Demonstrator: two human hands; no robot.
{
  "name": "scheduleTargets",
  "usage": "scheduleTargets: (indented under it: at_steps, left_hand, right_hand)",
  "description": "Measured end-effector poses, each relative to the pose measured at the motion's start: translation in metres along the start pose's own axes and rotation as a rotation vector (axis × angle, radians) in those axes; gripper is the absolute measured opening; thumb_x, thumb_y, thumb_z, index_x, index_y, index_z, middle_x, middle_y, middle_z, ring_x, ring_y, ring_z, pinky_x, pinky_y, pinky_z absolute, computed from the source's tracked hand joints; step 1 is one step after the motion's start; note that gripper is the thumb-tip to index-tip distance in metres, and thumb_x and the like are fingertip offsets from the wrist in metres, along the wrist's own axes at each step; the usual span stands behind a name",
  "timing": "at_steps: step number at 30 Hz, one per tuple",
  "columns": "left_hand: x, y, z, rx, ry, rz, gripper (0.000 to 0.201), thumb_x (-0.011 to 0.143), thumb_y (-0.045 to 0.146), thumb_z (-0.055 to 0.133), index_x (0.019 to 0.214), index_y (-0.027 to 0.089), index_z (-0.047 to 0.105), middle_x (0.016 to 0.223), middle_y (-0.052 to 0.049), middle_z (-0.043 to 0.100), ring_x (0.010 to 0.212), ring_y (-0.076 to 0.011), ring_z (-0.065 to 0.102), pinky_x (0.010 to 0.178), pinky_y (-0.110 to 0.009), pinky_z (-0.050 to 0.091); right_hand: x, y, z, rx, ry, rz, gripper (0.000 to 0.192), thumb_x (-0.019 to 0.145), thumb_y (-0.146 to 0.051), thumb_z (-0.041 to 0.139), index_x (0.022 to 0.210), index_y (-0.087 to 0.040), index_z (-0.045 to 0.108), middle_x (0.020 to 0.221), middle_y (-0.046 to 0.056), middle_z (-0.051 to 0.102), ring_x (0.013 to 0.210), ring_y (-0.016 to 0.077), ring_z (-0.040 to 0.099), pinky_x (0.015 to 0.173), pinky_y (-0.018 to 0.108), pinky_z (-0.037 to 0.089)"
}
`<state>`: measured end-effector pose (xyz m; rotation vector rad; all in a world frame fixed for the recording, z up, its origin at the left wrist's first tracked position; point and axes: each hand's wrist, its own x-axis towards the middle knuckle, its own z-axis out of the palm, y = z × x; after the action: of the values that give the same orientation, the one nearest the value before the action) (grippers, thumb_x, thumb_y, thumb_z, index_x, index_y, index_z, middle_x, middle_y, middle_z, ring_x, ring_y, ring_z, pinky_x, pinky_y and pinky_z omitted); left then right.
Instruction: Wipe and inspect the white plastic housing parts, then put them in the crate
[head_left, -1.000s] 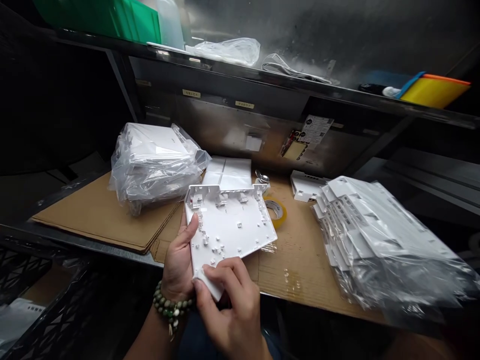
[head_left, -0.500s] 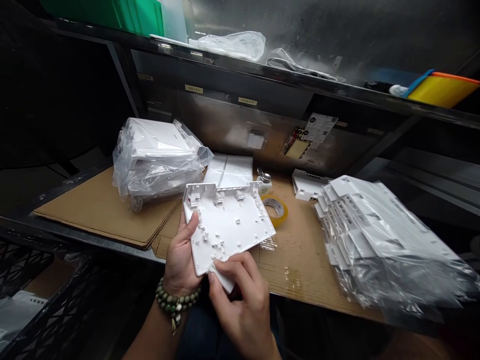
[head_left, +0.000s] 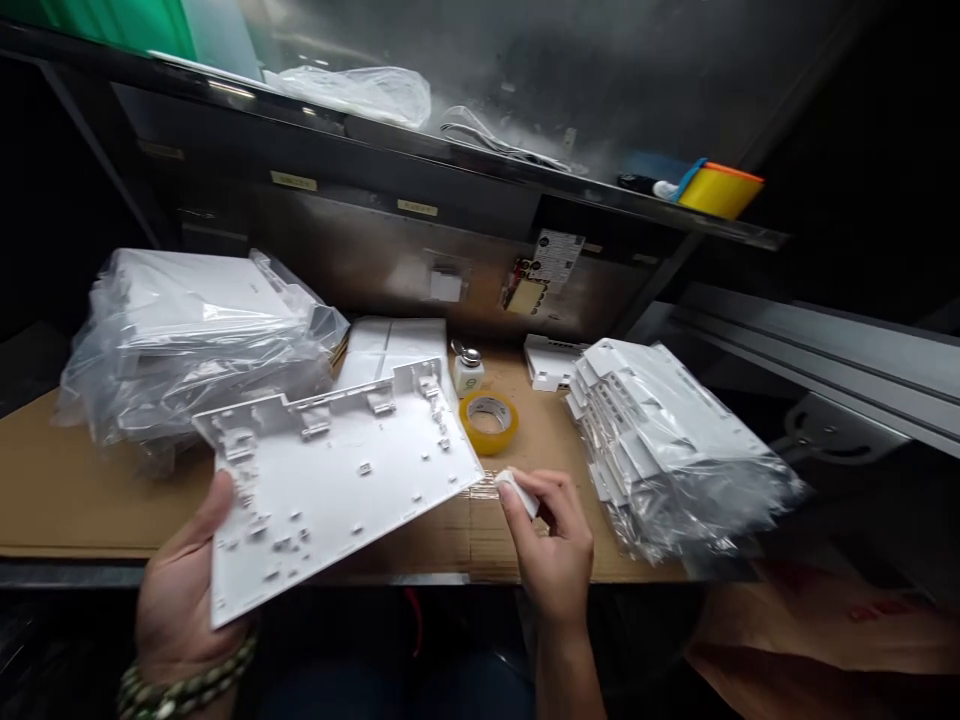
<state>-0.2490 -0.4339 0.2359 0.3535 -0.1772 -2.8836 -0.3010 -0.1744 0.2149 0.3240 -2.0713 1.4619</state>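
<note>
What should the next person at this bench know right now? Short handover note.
Left hand: holds the white plastic panel by its near left corner, ribbed side up, tilted above the cardboard sheet.
Right hand: pinches a small white piece at its fingertips, clear of the panel's right edge.
Bench: bagged panel stacks at left and right; yellow tape roll and small white bottle behind the panel.
Done: one panel out and in hand.
Left: small piece not on the panel; both stacks bagged.

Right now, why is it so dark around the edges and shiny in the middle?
Head view: light falls on the white panel and glares off the bagged stacks; corners sink into shadow; shelf lines bend from the wide lens.
</note>
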Motion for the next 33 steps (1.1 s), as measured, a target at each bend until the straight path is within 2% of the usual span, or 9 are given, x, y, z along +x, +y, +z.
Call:
scheduleTargets:
  at_steps: [4,7,13,16,19,23,28,30,33]
  left_hand:
    - [-0.004,0.007,-0.018,0.120,0.059,0.011,0.090,0.102,0.045,0.052,0.160,0.033,-0.015,0.141,-0.001,0.061,0.145,-0.0229,0.037,0.122,-0.048,0.030]
    - [-0.006,0.009,-0.027,0.234,0.071,0.003,0.102,0.097,0.047,0.063,0.160,0.031,-0.015,0.133,0.000,0.066,0.144,-0.0232,0.038,0.120,-0.046,0.034]
    - [-0.006,0.012,-0.028,0.309,0.033,0.001,0.077,0.102,0.047,0.050,0.162,0.035,0.002,0.148,0.000,0.053,0.147,-0.0262,0.030,0.119,-0.049,0.034]
    - [-0.006,0.011,-0.030,0.359,0.036,0.018,0.075,0.100,0.046,0.054,0.161,0.041,0.010,0.147,0.003,0.054,0.147,-0.0263,0.030,0.120,-0.048,0.034]
    - [-0.005,0.018,-0.038,0.387,0.055,0.010,0.080,0.097,0.048,0.060,0.161,0.042,0.012,0.146,0.004,0.056,0.147,-0.0272,0.030,0.120,-0.049,0.034]
    - [0.002,0.043,-0.053,0.372,0.025,-0.195,0.084,0.097,0.050,0.060,0.161,0.043,0.006,0.145,0.004,0.057,0.147,-0.0277,0.030,0.120,-0.051,0.034]
    - [0.005,0.064,-0.073,0.223,0.032,-0.411,0.100,0.093,0.055,0.062,0.157,0.044,-0.014,0.139,0.002,0.061,0.143,-0.0302,0.036,0.120,-0.059,0.031]
    - [0.004,0.064,-0.082,0.225,0.029,-0.527,0.098,0.091,0.060,0.062,0.157,0.048,-0.010,0.136,0.001,0.062,0.139,-0.0341,0.041,0.119,-0.064,0.030]
    - [0.006,0.064,-0.099,0.182,-0.055,-0.640,0.080,0.094,0.061,0.052,0.157,0.052,0.004,0.136,0.001,0.060,0.134,-0.0370,0.045,0.117,-0.066,0.030]
  right_hand:
    - [0.005,0.009,-0.003,0.019,-0.084,0.005,0.010,0.092,-0.023,0.072,0.100,-0.024,0.077,0.094,0.003,0.065,0.083,0.0135,0.064,0.071,0.023,0.053]
    - [0.002,0.008,-0.001,0.021,-0.048,0.010,0.009,0.092,-0.023,0.071,0.098,-0.023,0.077,0.092,0.002,0.065,0.080,0.0128,0.063,0.067,0.022,0.053]
    - [-0.004,0.019,-0.001,0.028,-0.151,-0.034,0.013,0.093,-0.024,0.069,0.103,-0.025,0.077,0.098,0.003,0.065,0.085,0.0139,0.066,0.072,0.023,0.055]
    - [0.002,0.032,-0.005,-0.011,-0.088,0.006,0.010,0.093,-0.025,0.070,0.099,-0.022,0.077,0.092,0.003,0.065,0.076,0.0123,0.063,0.065,0.022,0.052]
    - [0.011,0.036,-0.015,0.008,-0.025,0.046,0.011,0.092,-0.028,0.072,0.099,-0.022,0.078,0.092,0.003,0.065,0.080,0.0136,0.063,0.068,0.024,0.052]
    - [0.016,0.028,-0.025,0.038,-0.004,0.066,0.011,0.092,-0.030,0.072,0.100,-0.024,0.078,0.093,0.002,0.064,0.080,0.0138,0.062,0.069,0.025,0.051]
    - [0.017,0.020,-0.022,0.077,-0.013,0.061,0.011,0.092,-0.029,0.073,0.100,-0.023,0.078,0.093,0.003,0.065,0.082,0.0140,0.063,0.069,0.025,0.051]
    - [0.019,0.015,-0.019,0.095,0.004,0.056,0.011,0.092,-0.029,0.073,0.100,-0.024,0.077,0.094,0.002,0.066,0.081,0.0134,0.062,0.068,0.025,0.051]
    - [0.025,0.005,-0.014,0.129,0.041,0.039,0.012,0.093,-0.029,0.071,0.103,-0.024,0.077,0.097,0.003,0.066,0.084,0.0139,0.063,0.070,0.025,0.051]
